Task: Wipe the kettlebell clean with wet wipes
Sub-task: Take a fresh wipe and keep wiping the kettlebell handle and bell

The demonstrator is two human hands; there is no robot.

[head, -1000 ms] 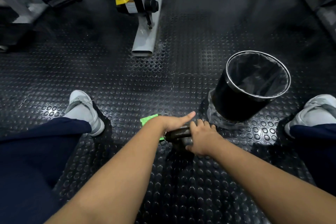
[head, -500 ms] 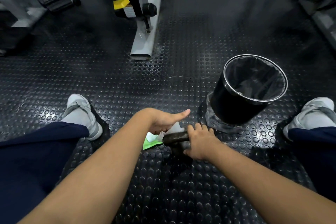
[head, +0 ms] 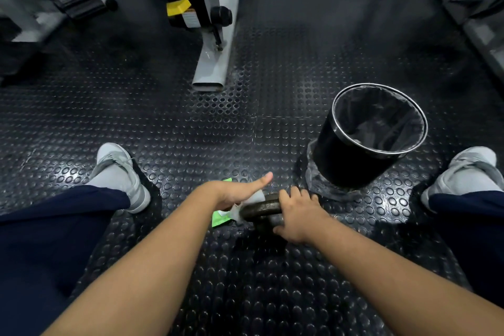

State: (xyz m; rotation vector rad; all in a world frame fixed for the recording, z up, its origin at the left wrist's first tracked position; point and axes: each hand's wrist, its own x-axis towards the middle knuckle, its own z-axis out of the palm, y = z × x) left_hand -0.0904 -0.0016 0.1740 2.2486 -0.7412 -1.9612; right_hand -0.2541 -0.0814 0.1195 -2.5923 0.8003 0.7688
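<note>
Black kettlebell (head: 263, 209) is sitting on the floor (head: 191, 131) between my legs, just beside the bin (head: 351, 163). Handle is facing up, long axis running left-right. Fingers of my right hand (head: 298, 217) are curling over the handle's right end. My left hand (head: 231, 194) is gripping a wipe (head: 256, 196) against the handle's left end, thumb sticking out straight. Floor is studded rubber, with gym machines (head: 215, 43) standing behind. Counting: one kettlebell, one wipe, one green pack (head: 219, 220), one bin, two shoes (head: 120, 172).
</note>
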